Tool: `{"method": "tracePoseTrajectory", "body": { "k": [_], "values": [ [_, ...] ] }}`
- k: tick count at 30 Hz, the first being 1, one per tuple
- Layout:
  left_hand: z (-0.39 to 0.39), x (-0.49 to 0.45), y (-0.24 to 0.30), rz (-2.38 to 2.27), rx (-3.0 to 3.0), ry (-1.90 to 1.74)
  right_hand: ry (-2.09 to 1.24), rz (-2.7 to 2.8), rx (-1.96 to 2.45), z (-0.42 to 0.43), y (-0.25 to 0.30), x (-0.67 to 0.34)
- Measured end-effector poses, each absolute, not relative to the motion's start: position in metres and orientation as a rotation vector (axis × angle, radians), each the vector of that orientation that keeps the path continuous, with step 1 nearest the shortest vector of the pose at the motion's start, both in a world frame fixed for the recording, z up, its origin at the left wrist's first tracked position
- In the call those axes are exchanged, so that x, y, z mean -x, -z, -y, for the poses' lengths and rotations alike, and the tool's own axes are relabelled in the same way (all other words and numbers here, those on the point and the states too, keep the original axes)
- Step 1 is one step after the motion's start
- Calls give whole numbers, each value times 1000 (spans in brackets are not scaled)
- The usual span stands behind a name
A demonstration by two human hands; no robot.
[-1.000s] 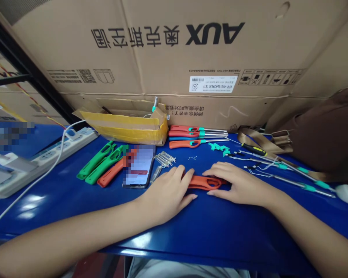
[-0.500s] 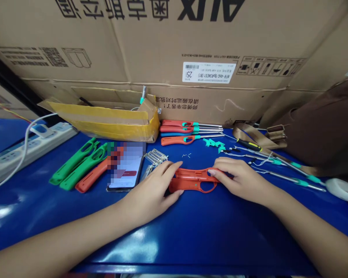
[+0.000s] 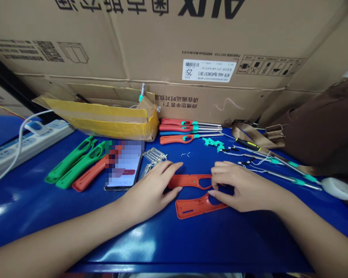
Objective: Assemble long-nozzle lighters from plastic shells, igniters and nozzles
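Observation:
Two orange plastic handle shells lie apart on the blue table [image 3: 191, 239]. The far shell [image 3: 188, 180] rests between my hands, and my left hand [image 3: 150, 187] lies with fingers stretched, its fingertips touching that shell's left end. The near shell [image 3: 195, 205] lies open side up, and my right hand [image 3: 243, 185] has its fingers curled on the shell's right end.
A phone [image 3: 123, 168], green handle shells [image 3: 75, 160] and an orange one lie left. Metal parts [image 3: 153, 156] sit by the phone. Assembled lighters [image 3: 185, 131], long metal rods [image 3: 278, 172], a taped cardboard tray [image 3: 104, 117], a power strip [image 3: 23, 141] and big cartons [image 3: 174, 50] stand behind.
The orange handle, held as one piece between both hands, has come apart into two shells; the right hand has drawn one shell towards me. The view has dropped slightly.

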State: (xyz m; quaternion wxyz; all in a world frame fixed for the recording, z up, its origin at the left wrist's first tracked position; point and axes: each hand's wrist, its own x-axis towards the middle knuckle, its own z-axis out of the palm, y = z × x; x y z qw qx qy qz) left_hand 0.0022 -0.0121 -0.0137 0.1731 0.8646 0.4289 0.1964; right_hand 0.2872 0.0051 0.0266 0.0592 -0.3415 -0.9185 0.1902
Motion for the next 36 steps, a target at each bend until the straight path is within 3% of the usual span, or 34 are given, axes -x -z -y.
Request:
{"method": "tracePoseTrajectory", "body": {
  "k": [6,14,20,31,36],
  "values": [
    [18,-6,1,-1080,-2518,-602,-393,2734,1082,-10,-24,-290],
    [20,-8,0,-794,-2652,-484,140,2494,1876,-38,-30,-354],
    [18,-7,-1,-891,-2652,-482,230,2338,2096,-58,-14,-387],
    [16,-7,-5,-1042,-2631,-429,298,2151,1916,-55,-29,-368],
    [16,-7,-6,-1081,-2644,-434,331,2025,1474,-44,-41,-345]
  ]
}}
